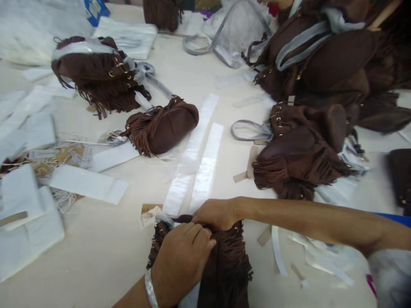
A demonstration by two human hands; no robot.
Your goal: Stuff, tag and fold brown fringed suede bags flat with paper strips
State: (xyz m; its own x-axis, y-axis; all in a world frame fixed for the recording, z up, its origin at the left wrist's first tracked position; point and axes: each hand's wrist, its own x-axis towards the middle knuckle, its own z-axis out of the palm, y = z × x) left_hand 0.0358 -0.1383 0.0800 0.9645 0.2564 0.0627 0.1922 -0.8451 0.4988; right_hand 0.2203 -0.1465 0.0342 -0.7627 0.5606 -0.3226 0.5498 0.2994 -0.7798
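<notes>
A dark brown fringed bag (224, 265) lies at the bottom middle, right in front of me. My left hand (183, 256), with a silvery band at the wrist, is closed on the bag near its top edge. Its thumb and fingers press together, and the body of the hand hides part of the bag. My right hand (220, 214) reaches in from the right and grips the bag's upper edge, its fingertips tucked out of sight. A brown card tag (149, 208) with a paler tag lies by the bag's top left corner.
Two white wrapping strips (207, 164) lie beyond the bag. A small fringed bag (173, 126) and a larger one (96, 70) are at left, near white paper pieces (90, 183) and strings. More brown bags (298, 158) pile up at right. Scraps (321, 252) lie under my right arm.
</notes>
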